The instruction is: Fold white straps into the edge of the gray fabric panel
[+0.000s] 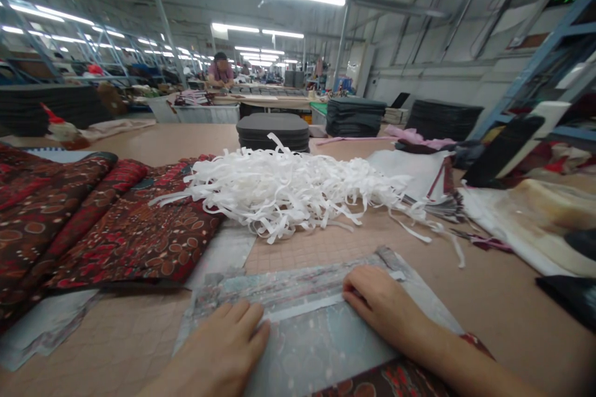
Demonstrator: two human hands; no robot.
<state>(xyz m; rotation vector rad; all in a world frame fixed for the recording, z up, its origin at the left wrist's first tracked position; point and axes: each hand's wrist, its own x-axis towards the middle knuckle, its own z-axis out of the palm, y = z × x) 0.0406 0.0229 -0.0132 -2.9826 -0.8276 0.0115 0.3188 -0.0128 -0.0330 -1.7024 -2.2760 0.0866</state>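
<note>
A pale, thin fabric piece (321, 347) with a faint oval pattern, looking wrong side up, lies in front of me. Its far edge is folded and wrinkled. Across it runs a narrow white strip (307, 308), stretched between my hands. My left hand (228, 341) is closed at the strip's left end, fingers curled and thumb alongside. My right hand (382, 304) rests farther right, fingers bent onto the strip, with a short end showing beyond it. Both sets of fingertips are partly hidden. Brown-red printed fabric (386, 381) shows beneath the near edge.
Beyond the fabric is a loose heap of white strips (288, 189). Folded brown-red printed cloth (139, 229) covers the left side. Dark grey padded pieces (272, 130) are stacked behind the heap. Scissors (488, 242) lie at right. Another person (220, 71) stands far back.
</note>
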